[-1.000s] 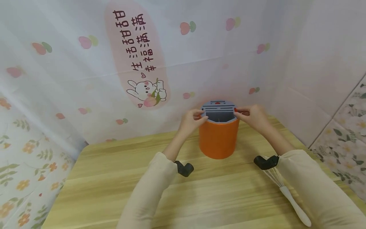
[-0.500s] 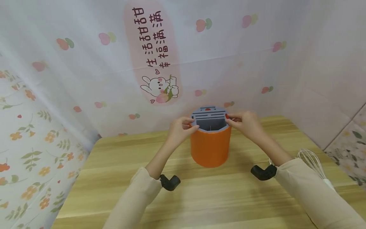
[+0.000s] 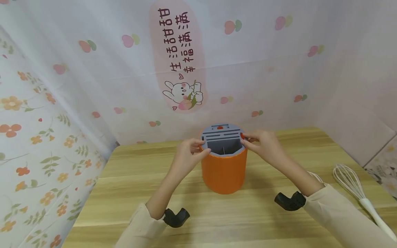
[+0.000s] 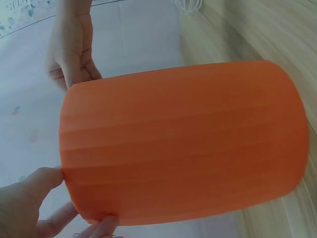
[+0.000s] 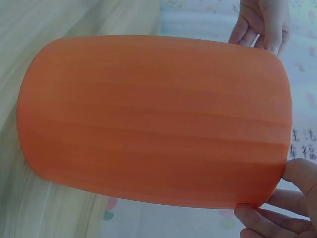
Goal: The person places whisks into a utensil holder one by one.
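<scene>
An orange kitchen utensil holder [image 3: 223, 175] stands in front of me, topped by a grey insert [image 3: 221, 138] with narrow slots and a divided opening. My left hand [image 3: 187, 155] grips the left side of its rim between thumb and fingers. On the opposite side, my right hand [image 3: 263, 146] pinches the rim beside a red spot. Both wrist views are mostly filled by the orange wall; the left hand [image 4: 37, 203] and the right hand [image 5: 282, 208] hold its upper end there. No view shows clearly whether the base touches the table.
A whisk [image 3: 356, 189] with a white handle lies on the wood-grain table [image 3: 248, 224] at the right. Part of a white wire loop [image 3: 315, 176] shows beside the right forearm. A patterned curtain [image 3: 235, 69] hangs behind the table.
Both hands have shifted the utensil holder toward me and to the left over the table, keeping hold of its rim. The head view has turned, and the whisk shows farther right.
</scene>
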